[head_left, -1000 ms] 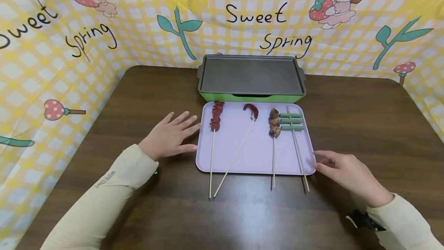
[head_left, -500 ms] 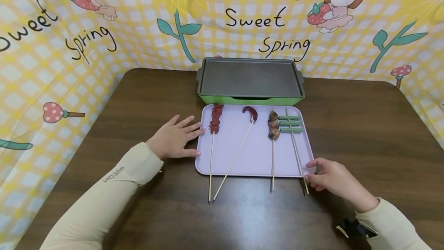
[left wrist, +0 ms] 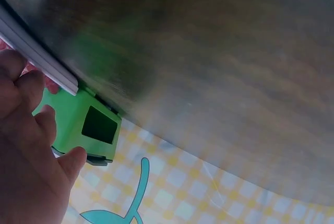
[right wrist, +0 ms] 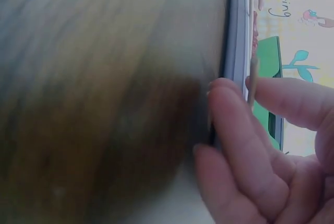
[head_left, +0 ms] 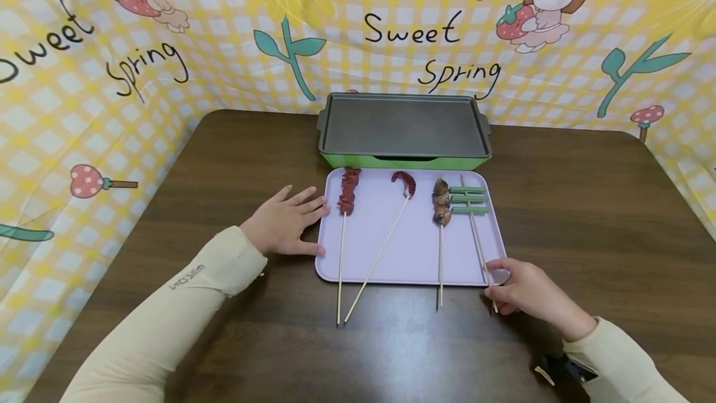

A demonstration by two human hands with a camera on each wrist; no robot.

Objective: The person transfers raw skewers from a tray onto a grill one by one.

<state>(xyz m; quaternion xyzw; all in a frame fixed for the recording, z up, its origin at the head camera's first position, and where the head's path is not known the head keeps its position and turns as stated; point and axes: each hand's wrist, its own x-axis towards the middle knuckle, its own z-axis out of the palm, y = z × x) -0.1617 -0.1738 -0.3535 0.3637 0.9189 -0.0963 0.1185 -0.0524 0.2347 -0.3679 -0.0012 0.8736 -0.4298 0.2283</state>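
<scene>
A lilac tray (head_left: 386,260) bears several skewers. My right hand (head_left: 531,288) is at its front right corner, thumb and fingers around the stick of the green vegetable skewer (head_left: 468,199). In the right wrist view that stick (right wrist: 253,80) lies between the digits of my right hand (right wrist: 261,145). My left hand (head_left: 285,222) is spread flat at the tray's left edge, fingertips touching the rim. Also on the tray are a brown mushroom-like skewer (head_left: 441,204), a curled dark red skewer (head_left: 405,184) and a red meat-like skewer (head_left: 347,194).
Behind the tray stands a green grill (head_left: 352,162) with a dark flat plate (head_left: 405,126) on top. Stick ends overhang the tray's front rim above the brown table (head_left: 268,334). A yellow checked cloth (head_left: 212,48) hangs along the back and left.
My right hand has moved left from the tray's right edge onto the stick of the green vegetable skewer. My left hand has shifted slightly right, onto the tray's rim. The skewers stay in place.
</scene>
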